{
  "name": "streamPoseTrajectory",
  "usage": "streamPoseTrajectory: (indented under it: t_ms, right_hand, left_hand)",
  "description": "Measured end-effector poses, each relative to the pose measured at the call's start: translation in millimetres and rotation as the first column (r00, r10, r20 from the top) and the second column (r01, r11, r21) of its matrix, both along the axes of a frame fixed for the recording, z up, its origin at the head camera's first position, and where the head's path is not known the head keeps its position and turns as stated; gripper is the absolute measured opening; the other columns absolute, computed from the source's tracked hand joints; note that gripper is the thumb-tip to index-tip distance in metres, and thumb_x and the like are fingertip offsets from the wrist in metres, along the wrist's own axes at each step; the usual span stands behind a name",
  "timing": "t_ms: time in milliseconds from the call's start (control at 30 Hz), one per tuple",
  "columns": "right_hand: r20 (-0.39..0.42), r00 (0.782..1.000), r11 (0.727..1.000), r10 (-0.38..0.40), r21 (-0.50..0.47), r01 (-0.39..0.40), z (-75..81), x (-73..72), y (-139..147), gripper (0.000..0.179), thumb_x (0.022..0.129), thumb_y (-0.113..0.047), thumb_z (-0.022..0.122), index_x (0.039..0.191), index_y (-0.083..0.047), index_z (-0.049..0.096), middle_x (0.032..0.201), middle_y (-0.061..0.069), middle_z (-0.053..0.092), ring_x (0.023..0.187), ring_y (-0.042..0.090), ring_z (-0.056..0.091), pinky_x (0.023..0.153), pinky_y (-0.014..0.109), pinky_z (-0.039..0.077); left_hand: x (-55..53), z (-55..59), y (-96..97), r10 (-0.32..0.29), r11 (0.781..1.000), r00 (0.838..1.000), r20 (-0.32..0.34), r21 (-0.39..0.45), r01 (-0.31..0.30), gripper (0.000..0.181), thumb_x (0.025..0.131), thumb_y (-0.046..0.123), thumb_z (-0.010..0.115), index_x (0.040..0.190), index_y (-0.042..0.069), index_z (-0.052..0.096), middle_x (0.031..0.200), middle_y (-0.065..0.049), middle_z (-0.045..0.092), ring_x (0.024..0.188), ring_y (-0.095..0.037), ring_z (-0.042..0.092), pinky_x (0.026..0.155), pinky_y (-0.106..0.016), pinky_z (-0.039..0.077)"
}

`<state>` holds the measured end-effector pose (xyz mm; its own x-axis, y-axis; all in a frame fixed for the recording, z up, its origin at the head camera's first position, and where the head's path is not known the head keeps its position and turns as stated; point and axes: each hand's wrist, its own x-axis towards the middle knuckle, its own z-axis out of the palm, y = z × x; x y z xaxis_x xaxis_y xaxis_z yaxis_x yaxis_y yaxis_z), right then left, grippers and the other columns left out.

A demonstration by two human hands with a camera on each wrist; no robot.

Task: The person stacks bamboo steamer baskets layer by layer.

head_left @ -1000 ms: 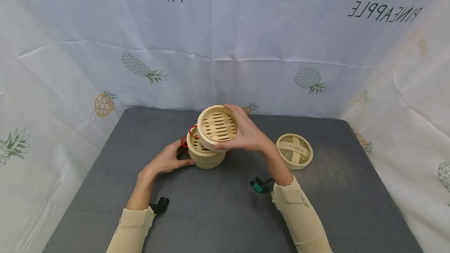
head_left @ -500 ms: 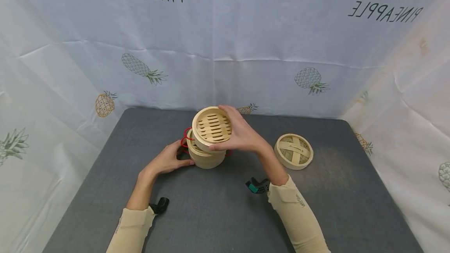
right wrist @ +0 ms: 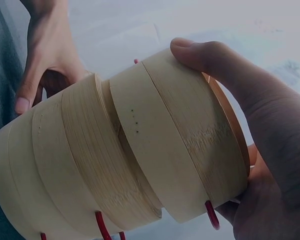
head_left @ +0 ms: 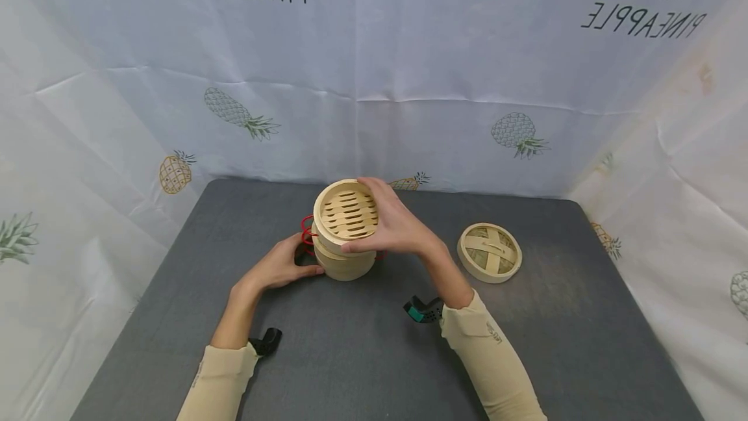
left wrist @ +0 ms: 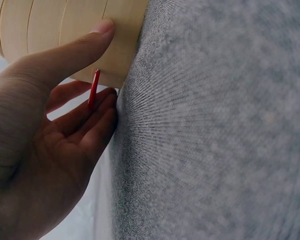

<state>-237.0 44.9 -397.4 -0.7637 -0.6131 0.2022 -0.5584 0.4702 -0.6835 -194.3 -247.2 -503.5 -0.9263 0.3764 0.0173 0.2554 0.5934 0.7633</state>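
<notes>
Shifted left and slightly down over the last second: round pale-bamboo steamer basket with slatted base (head_left: 349, 214), now over pale cylindrical bamboo steamer stack (head_left: 346, 269) with red cord loops (left wrist: 94, 91). Holding basket in right hand (head_left: 394, 221), thumb on near wall, fingers round far rim, spread wide across its side. Tilted relative to stack, narrow wedge-shaped gap showing in right wrist view; can't tell whether touching at one edge. Standing upright on dark grey bench (head_left: 350, 349), left of centre: same stack, unmoved. Gripping its left side with left hand (head_left: 279, 264), thumb on wall, fingers curved round behind, beside one loop; same spot as before. Lying on bench to the right, well apart, also unmoved: round woven bamboo lid with crossed strips (head_left: 489, 253). Wearing beige sleeves (head_left: 493, 362). Hanging behind: white curtain with pineapple print (head_left: 409, 51).
</notes>
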Motion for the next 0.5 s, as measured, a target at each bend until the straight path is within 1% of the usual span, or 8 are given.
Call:
streamPoseTrajectory:
  t_ms: [233,433,500]
  right_hand:
    - [-0.003,1.0,1.0,-0.003,0.005,0.003,1.6,1.2,-2.3,0.123,0.072,-0.048,0.097,0.169,-0.011,0.03,0.17,0.013,0.036,0.156,0.032,0.038,0.125,0.06,0.041]
    - [0.002,1.0,1.0,-0.011,0.012,0.011,0.5,2.6,-5.9,0.124,0.072,-0.046,0.098,0.17,-0.012,0.029,0.171,0.014,0.034,0.157,0.033,0.037,0.126,0.06,0.04]
    - [0.005,1.0,1.0,-0.015,0.011,0.015,0.2,3.9,-7.7,0.125,0.072,-0.045,0.099,0.17,-0.011,0.029,0.171,0.014,0.034,0.157,0.033,0.038,0.126,0.06,0.041]
  left_hand:
    - [-0.2,1.3,0.9,0.001,1.0,1.0,0.006,-0.001,-0.001,0.071,0.091,0.023,0.09,0.149,0.001,0.057,0.14,-0.016,0.07,0.129,-0.033,0.069,0.112,-0.055,0.055]
    - [-1.0,-1.1,-0.8,-0.002,1.0,1.0,-0.008,-0.002,0.002,0.071,0.091,0.026,0.091,0.148,-0.002,0.057,0.14,-0.019,0.07,0.129,-0.035,0.069,0.111,-0.057,0.055]
    - [-0.7,-1.8,-0.8,0.001,1.0,1.0,-0.01,-0.004,-0.001,0.071,0.091,0.025,0.091,0.147,-0.001,0.058,0.139,-0.018,0.071,0.129,-0.035,0.07,0.111,-0.057,0.055]
